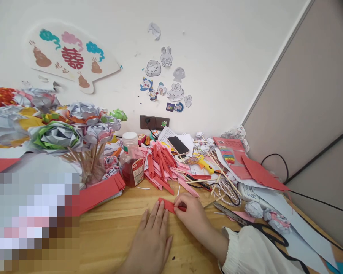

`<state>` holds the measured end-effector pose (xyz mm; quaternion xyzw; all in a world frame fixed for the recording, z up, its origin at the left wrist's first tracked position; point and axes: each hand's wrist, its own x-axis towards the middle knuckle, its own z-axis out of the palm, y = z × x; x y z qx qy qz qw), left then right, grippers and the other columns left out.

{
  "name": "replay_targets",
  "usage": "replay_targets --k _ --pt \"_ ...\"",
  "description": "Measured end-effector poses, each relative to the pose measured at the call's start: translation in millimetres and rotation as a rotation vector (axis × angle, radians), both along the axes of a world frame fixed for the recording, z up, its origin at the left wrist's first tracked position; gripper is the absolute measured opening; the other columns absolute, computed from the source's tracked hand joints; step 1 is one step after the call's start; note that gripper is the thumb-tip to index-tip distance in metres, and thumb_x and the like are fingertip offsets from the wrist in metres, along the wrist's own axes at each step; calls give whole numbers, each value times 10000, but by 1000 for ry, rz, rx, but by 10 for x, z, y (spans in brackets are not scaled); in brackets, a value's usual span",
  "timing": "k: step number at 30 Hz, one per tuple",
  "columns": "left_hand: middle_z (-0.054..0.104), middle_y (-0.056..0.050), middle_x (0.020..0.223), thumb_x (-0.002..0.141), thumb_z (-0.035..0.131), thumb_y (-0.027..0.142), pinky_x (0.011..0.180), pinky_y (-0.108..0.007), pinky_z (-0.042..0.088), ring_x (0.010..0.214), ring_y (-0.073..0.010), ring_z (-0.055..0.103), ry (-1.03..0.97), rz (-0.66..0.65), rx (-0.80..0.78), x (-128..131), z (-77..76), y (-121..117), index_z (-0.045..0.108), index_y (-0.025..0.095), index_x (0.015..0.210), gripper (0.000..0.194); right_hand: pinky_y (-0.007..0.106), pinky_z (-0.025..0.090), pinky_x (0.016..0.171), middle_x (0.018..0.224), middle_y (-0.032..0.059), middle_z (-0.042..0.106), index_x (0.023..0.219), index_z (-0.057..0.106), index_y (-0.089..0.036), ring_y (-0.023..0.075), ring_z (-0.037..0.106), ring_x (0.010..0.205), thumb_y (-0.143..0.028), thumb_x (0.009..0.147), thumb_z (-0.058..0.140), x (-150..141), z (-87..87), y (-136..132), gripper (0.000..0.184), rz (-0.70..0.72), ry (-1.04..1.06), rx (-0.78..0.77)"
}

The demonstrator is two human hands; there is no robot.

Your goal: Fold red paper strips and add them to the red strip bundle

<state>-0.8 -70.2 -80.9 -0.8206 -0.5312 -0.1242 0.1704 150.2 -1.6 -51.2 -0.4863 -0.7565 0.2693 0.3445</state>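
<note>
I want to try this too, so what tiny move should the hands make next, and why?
Perhaps the right hand should press along the red paper strip, because that hand pinches one end while the left hand steadies it on the table.

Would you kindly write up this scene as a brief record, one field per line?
Surface: wooden table
Left hand: fingers laid flat on a red paper strip
Right hand: thumb and fingers pinched at the strip's right end
Behind the hands: pile of red and pink folded paper strips, smartphone, yellow glue gun
To the left: paper flowers, labelled bottle
To the right: black-handled scissors, partly hidden by the sleeve
</note>
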Motion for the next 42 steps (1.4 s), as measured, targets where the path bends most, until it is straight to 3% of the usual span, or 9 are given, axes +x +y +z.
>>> replay_targets --k 9,15,25,33,42 --pt "518 -178 1301 810 378 264 942 -497 388 1209 -333 468 30 -9 -25 19 79 -9 571 99 1197 463 240 407 672 693 3 625 598 570 -177 145 549 684 -12 653 533 7 -33 4 178 9 -55 27" --pt "519 -154 1310 829 389 285 958 -442 396 1221 -303 461 12 -38 28 -5 44 -5 563 116 1201 444 241 408 671 710 2 639 578 548 -184 147 560 687 -13 632 531 2 -28 -7 180 -6 -45 39" --pt "523 -161 1303 823 435 316 942 -417 418 1203 -304 481 27 -76 115 -29 50 3 539 107 1220 461 217 348 581 618 -18 560 532 472 -174 118 490 600 -76 666 551 -49 26 -22 183 -64 -115 38" --pt "502 -167 1325 836 404 308 966 -433 389 1237 -306 439 -3 -90 98 -37 7 13 526 108 1228 456 211 286 551 572 -33 493 518 404 -163 105 447 574 -26 632 523 -81 62 -15 215 -82 -168 35" --pt "513 -180 1308 816 424 293 940 -446 412 1209 -323 471 12 -99 42 -30 104 7 535 101 1219 460 212 276 542 567 -32 479 518 404 -165 108 442 572 -25 617 509 -75 31 16 201 -71 -154 40"
